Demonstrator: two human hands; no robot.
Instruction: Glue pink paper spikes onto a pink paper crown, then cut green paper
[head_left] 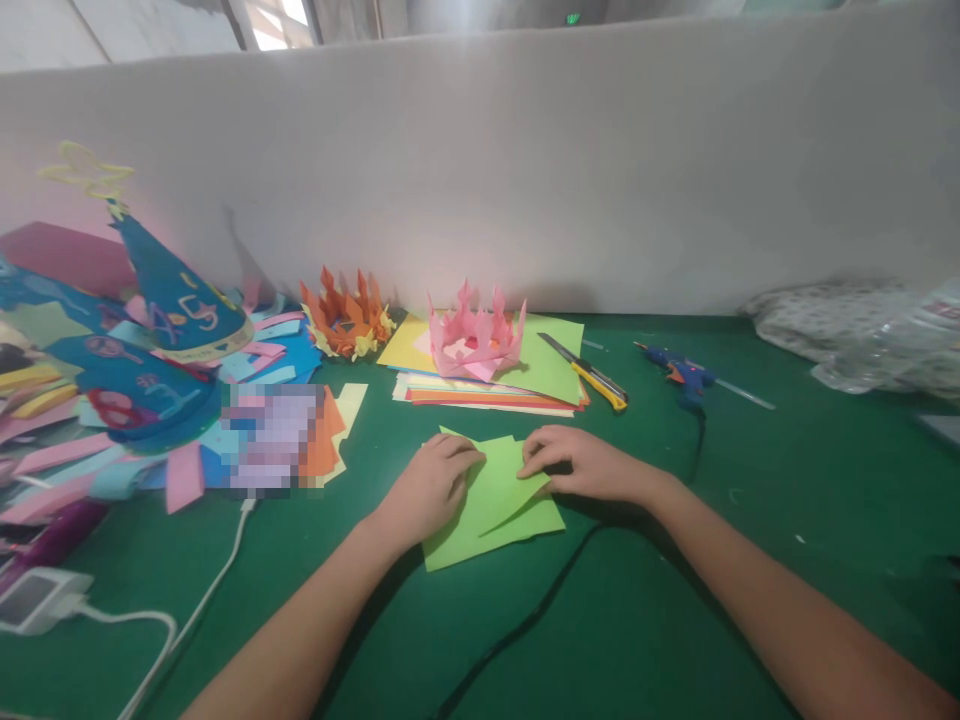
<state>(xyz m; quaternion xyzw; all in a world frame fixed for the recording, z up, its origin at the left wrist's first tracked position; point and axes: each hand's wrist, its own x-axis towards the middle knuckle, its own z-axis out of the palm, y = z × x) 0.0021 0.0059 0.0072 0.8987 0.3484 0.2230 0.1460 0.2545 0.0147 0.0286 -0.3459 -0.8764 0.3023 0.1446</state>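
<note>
Light green paper lies on the table in front of me, in overlapping pieces or layers. Its right part is lifted into a slanting flap. My left hand rests on the paper's left side, fingers stretched forward and pressing it down. At the upper right, my right hand pinches the flap between thumb and fingers. Part of the paper is hidden under both hands.
Behind the paper, a pink paper crown stands on coloured sheets, beside an orange crown. A yellow utility knife and blue glue gun lie right. Blue party hats and a white cable are left.
</note>
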